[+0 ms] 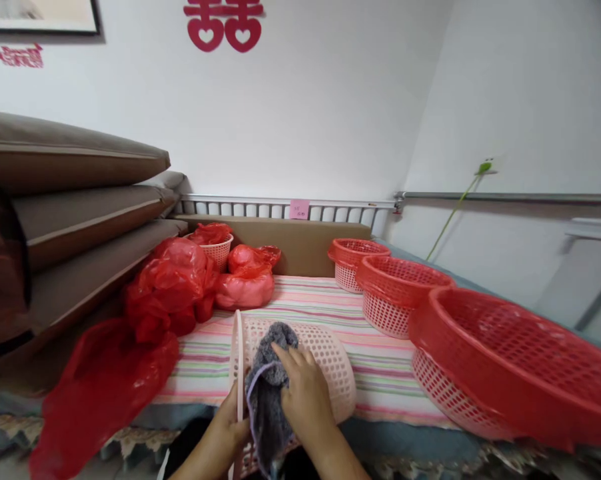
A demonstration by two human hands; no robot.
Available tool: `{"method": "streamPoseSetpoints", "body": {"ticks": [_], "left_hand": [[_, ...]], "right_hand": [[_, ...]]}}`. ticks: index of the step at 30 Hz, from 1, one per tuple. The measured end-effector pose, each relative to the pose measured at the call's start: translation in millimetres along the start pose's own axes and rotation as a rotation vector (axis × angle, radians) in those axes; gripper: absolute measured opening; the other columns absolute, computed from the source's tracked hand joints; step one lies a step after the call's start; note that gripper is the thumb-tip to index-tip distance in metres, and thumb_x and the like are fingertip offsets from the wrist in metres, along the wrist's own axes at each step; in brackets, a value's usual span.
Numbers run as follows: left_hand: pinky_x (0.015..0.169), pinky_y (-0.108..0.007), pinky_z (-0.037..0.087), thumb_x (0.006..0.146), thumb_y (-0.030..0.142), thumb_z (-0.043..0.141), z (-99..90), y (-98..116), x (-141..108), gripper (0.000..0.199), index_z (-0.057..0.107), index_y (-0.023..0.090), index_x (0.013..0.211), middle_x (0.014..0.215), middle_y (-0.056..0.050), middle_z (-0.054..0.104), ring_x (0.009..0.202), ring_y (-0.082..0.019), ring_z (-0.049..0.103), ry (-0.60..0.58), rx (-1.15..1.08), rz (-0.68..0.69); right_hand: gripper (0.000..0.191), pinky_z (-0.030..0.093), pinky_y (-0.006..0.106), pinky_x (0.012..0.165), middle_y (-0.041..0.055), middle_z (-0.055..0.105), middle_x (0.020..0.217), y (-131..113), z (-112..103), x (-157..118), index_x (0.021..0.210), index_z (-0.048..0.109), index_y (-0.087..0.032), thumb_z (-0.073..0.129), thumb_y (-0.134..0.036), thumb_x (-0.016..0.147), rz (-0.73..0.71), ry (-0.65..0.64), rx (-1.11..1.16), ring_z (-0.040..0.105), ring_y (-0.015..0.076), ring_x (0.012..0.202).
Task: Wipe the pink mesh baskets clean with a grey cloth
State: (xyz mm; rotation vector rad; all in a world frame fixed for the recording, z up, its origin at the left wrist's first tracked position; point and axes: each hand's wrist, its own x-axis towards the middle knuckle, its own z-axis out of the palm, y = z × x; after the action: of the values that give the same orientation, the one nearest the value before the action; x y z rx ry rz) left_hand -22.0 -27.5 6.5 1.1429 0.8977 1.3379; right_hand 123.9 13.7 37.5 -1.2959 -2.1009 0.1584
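Note:
A pale pink perforated basket (pixel 330 357) lies on its side at the front edge of the striped sheet, its rim facing left. My left hand (pixel 230 420) grips that rim from below, its fingers partly hidden behind it. Against the basket's outer wall, my right hand (pixel 305 393) presses a grey cloth (pixel 270 393) with purple edging; the cloth hangs down between my two hands.
Three baskets lined with red plastic bags stand on the right, the nearest one (pixel 455 387) largest in view. Red plastic bags (pixel 175 280) and a white basket (pixel 218 251) are at the left, beside stacked cushions (pixel 85 213). A padded board (pixel 305 247) stands behind.

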Motion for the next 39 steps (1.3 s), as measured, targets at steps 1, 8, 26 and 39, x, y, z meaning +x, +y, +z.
{"method": "streamPoseSetpoints", "body": {"ticks": [1, 8, 26, 39], "left_hand": [[0.109, -0.046, 0.028, 0.070, 0.025, 0.071, -1.2, 0, 0, 0.065, 0.047, 0.024, 0.131, 0.133, -0.007, 0.056, 0.127, -0.031, 0.043, -0.002, 0.015, -0.006], [0.104, -0.045, 0.035, 0.077, 0.024, 0.065, -2.1, 3, -1, 0.061, 0.041, 0.021, 0.133, 0.125, -0.011, 0.062, 0.120, -0.030, 0.051, -0.082, -0.128, -0.055], [0.102, -0.046, 0.037, 0.067, 0.041, 0.075, -12.6, -27, -16, 0.093, 0.025, 0.019, 0.143, 0.131, -0.016, 0.057, 0.128, -0.036, 0.041, -0.052, -0.160, -0.171], [0.088, -0.044, 0.047, 0.069, 0.041, 0.073, -2.7, -16, -20, 0.099, 0.013, 0.019, 0.145, 0.129, -0.018, 0.058, 0.116, -0.036, 0.054, -0.079, -0.189, -0.193]], "right_hand": [[0.078, 0.030, 0.041, 0.106, 0.0037, 0.056, 0.124, 0, 1, -9, 0.130, 0.049, -0.025, 0.040, 0.001, 0.057, 0.011, -0.016, -0.002, 0.043, 0.0241, 0.119], [0.082, 0.034, 0.041, 0.104, 0.0023, 0.059, 0.123, 35, 6, -64, 0.123, 0.057, -0.027, 0.041, -0.005, 0.046, -0.029, -0.229, 0.155, 0.050, 0.0242, 0.116], [0.063, 0.028, 0.044, 0.106, 0.0128, 0.033, 0.144, 108, -22, 8, 0.138, 0.036, -0.022, 0.048, -0.036, 0.077, 0.402, -0.044, 0.036, 0.027, 0.0278, 0.134], [0.021, 0.041, 0.037, 0.086, 0.0078, 0.062, 0.103, 84, -11, 4, 0.095, 0.059, -0.019, 0.054, -0.023, 0.076, 0.265, 0.185, -0.210, 0.052, 0.0260, 0.096]]}}
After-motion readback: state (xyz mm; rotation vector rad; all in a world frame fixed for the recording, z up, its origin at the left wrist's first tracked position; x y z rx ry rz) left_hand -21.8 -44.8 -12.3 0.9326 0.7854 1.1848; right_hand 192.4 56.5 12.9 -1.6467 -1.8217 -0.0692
